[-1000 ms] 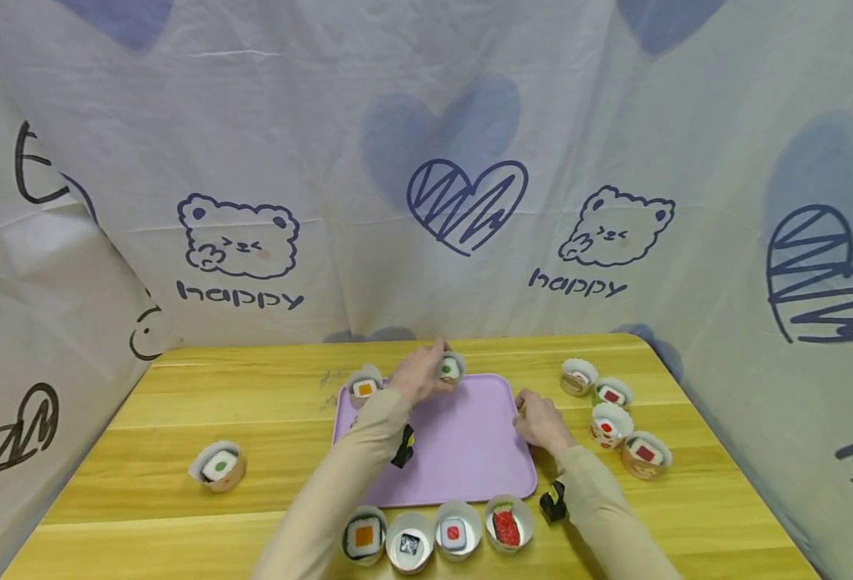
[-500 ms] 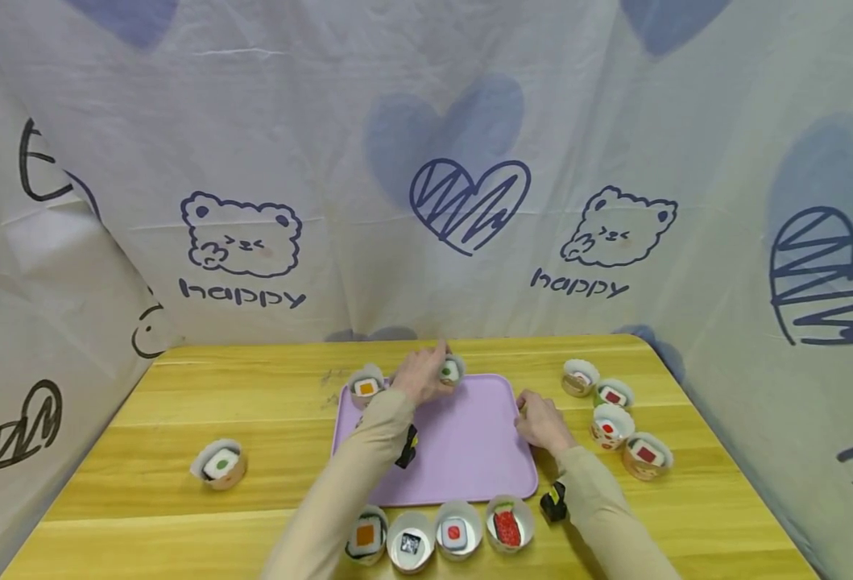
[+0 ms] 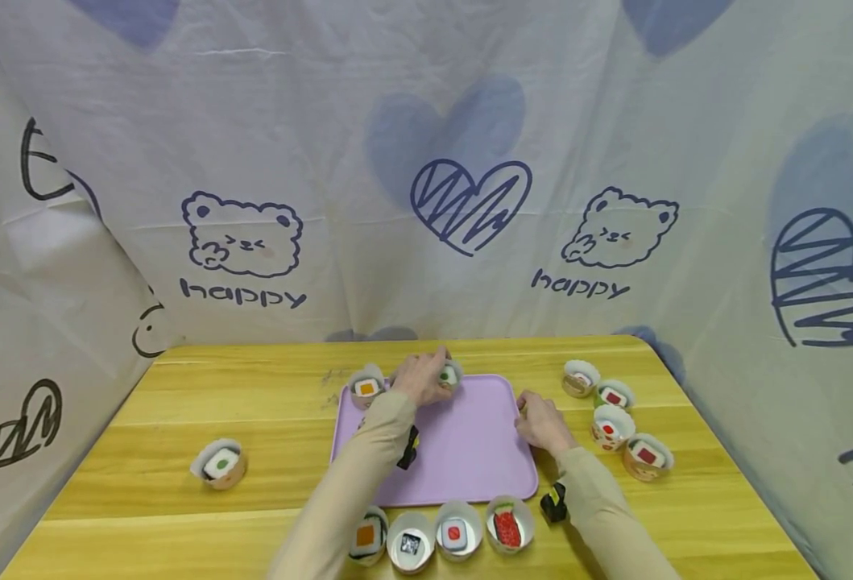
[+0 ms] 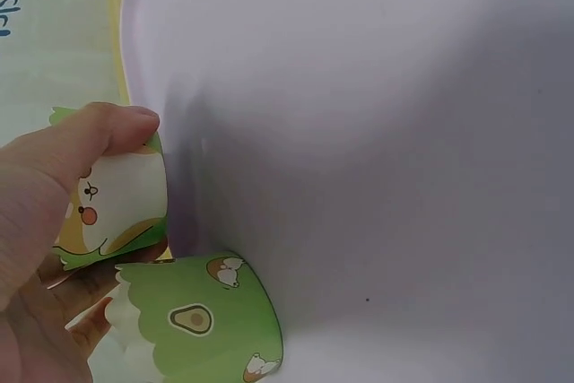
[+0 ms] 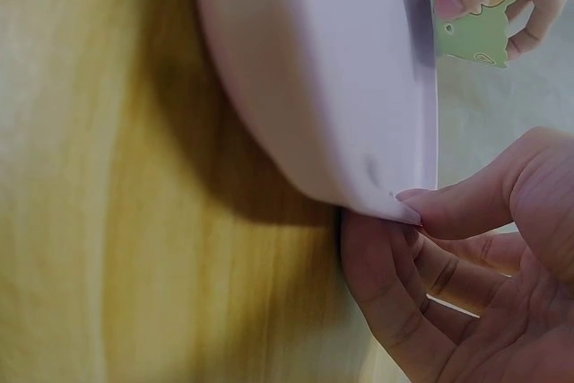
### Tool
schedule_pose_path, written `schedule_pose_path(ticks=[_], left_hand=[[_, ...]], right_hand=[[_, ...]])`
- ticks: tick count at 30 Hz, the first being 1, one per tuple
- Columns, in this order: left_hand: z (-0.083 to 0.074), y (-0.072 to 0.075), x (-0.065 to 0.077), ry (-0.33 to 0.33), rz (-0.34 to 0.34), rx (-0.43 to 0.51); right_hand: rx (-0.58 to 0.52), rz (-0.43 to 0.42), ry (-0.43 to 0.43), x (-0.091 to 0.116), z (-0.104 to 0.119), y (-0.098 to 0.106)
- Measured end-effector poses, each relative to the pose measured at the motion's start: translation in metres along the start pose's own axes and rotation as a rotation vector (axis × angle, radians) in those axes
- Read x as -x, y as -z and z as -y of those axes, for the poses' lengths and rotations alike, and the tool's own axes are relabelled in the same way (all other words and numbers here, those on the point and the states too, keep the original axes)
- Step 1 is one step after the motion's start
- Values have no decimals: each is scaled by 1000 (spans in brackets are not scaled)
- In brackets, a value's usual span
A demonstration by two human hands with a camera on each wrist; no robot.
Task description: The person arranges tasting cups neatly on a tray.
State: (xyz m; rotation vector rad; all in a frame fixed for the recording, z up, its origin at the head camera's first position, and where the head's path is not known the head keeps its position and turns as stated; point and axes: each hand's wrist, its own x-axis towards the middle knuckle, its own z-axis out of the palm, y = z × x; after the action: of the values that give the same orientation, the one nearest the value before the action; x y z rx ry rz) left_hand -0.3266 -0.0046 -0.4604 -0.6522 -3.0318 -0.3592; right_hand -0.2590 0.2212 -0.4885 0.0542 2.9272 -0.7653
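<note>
In the head view my left hand (image 3: 420,377) grips a baking cup (image 3: 457,376) with a white sushi piece (image 3: 448,375) with a green dot inside, at the far edge of the lilac tray (image 3: 462,463). Up close in the left wrist view, thumb and fingers wrap this green cup, printed with an animal face (image 4: 121,199). Right beside it is another green cup with an avocado print (image 4: 202,320). My right hand (image 3: 542,420) pinches the tray's right rim; in the right wrist view the thumb lies on top of the corner, fingers underneath.
Another sushi cup (image 3: 366,388) sits at the tray's far left corner. Several cups line the table in front of the tray, including one with red topping (image 3: 507,525). More cups, such as a red-dotted one (image 3: 610,427), group at right. One cup (image 3: 220,465) stands alone at left.
My left hand and the cup it holds have shifted slightly left and toward me at the tray's far edge. The right hand keeps its hold on the rim.
</note>
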Motion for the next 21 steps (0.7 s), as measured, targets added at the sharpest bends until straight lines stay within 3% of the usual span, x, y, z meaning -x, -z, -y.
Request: schedule_pose_path(ticks=[21], left_hand=[[4,-4,2,-38,-1,-20]], right_hand=[[-2,-11,14,1,0,0]])
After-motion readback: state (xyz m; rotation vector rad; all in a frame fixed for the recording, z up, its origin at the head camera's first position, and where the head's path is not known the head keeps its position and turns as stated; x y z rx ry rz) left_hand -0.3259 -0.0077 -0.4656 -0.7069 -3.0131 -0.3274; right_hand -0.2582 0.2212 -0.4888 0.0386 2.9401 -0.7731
